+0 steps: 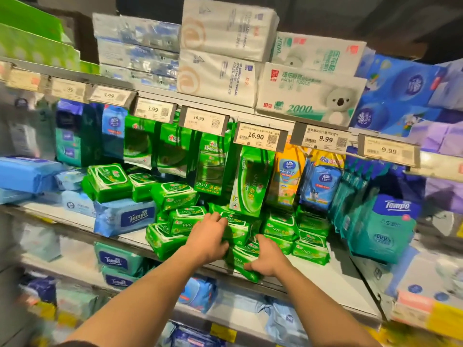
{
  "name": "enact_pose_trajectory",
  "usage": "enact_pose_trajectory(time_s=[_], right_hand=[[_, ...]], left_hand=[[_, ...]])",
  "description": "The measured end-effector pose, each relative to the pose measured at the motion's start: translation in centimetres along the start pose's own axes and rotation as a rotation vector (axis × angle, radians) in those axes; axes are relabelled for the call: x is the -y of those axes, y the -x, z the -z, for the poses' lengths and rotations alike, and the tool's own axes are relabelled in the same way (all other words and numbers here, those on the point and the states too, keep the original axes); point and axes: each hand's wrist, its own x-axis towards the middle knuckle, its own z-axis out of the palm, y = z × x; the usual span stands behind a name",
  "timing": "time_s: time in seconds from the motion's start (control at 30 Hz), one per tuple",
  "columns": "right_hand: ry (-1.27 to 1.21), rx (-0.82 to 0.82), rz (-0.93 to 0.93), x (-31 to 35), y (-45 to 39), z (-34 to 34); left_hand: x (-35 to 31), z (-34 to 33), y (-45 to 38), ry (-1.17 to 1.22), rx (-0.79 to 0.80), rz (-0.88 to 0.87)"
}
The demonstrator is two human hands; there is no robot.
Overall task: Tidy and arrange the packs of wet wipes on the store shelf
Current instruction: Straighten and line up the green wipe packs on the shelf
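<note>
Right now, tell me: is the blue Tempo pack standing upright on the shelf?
No, the blue Tempo pack lies flat, left of the green packs.
</note>
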Motion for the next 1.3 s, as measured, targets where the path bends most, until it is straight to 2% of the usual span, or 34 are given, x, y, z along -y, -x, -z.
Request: enact_pose_trajectory(time_s=[0.1,0.27,0.4,0.7,0.77,0.9,1.1,1.3], right_hand=[[-0.006,0.015,-0.024,-2.3,0.2,1.4],[-0.013,0.02,-0.142,-7.2,2.0,3.5],[-0.037,0.016,-0.206,-10.3,3.0,4.3],[0.006,0.032,-0.128,-11.8,3.0,3.8],[0.023,0.013,-0.112,-12.0,3.0,3.6],[0.053,-0.027,-0.094,-12.0,2.9,3.6],[-0.007,-0.213,-0.062,-12.2,3.2,4.4],[0.019,-0.412,-0.109,-10.8,2.7,6.1]], left_hand=[[-0.8,-0.7,-0.9,-0.052,0.027,0.027],[-1.9,-2.7,-1.8,-0.115,0.182,0.013],[-3.7,-2.9,-2.8,-0.177,0.162,0.023],[-5.8,-4.1,-3.6,-0.33,0.231,-0.022],[-6.2,-4.6,-3.9,-0.307,0.274,-0.045],[-6.5,-5.3,-4.7,-0.108,0.322,-0.043],[-7.1,-5.3,-4.7,-0.05,0.345,-0.015],[-8.1,-5.9,-4.5,-0.078,0.387,0.009]])
